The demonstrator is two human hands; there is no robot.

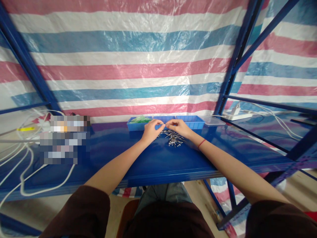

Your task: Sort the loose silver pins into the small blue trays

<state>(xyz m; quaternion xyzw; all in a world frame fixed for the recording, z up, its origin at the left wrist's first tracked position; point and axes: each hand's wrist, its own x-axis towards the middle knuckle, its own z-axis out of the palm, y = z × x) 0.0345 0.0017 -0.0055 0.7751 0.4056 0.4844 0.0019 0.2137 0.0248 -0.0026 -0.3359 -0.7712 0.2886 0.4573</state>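
Note:
A pile of small metal pieces [175,138] lies on the blue tabletop, below and between my hands. My left hand [151,130] is pinched on a small thin piece just above the pile. Close beside it on the right, my right hand [178,126] is closed at the fingertips, with its thumb and index near the same piece; what it grips is too small to make out. Behind my hands stands a blue divided tray [194,125]. Its left compartment holds green material [140,119].
A clear plastic lid [214,121] lies right of the tray. Farther right is a white power strip [237,114] with cables. White cables [49,191] loop over the left side of the blue table [158,165]. Blue metal posts flank the table.

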